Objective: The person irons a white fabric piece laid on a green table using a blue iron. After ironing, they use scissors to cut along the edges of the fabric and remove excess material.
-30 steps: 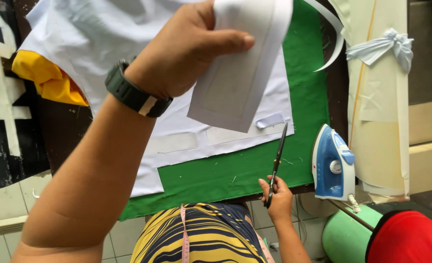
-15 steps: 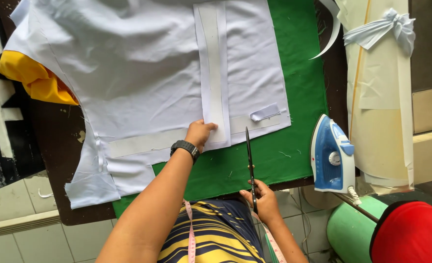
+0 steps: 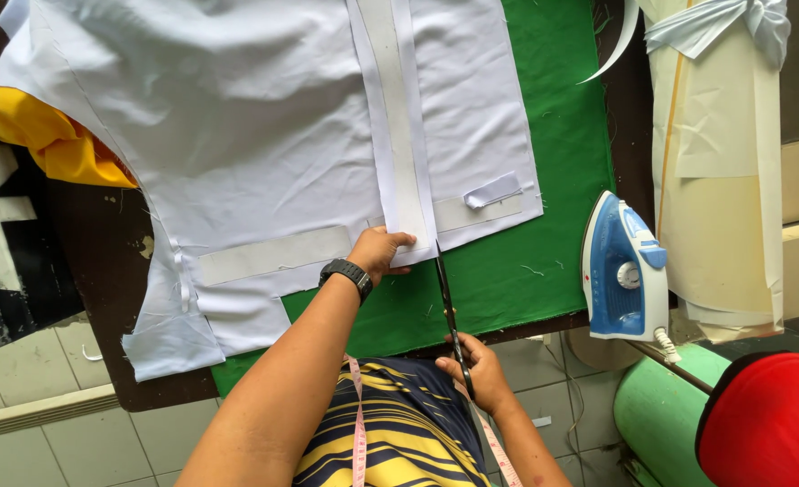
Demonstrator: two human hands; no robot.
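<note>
White fabric (image 3: 264,135) lies spread over a green cloth (image 3: 553,180) on a dark table. A long white strip (image 3: 398,135) runs down its middle. My left hand (image 3: 380,252), with a black watch on the wrist, presses the strip's near end flat against the fabric. My right hand (image 3: 473,370) grips the handles of black scissors (image 3: 446,302) at the table's near edge. Their blades point away from me, with the tips right at the strip's lower right corner beside my left fingers.
A blue and white iron (image 3: 623,271) stands on the table's right edge. A cream fabric roll (image 3: 720,162) leans behind it. A green roll (image 3: 661,410) and a red object (image 3: 769,424) sit lower right. Yellow cloth (image 3: 52,135) lies at left. A measuring tape (image 3: 358,424) hangs at my chest.
My left hand, raised with the white strip a second ago, has laid it flat on the fabric. The scissors have moved forward, up to the strip's near end.
</note>
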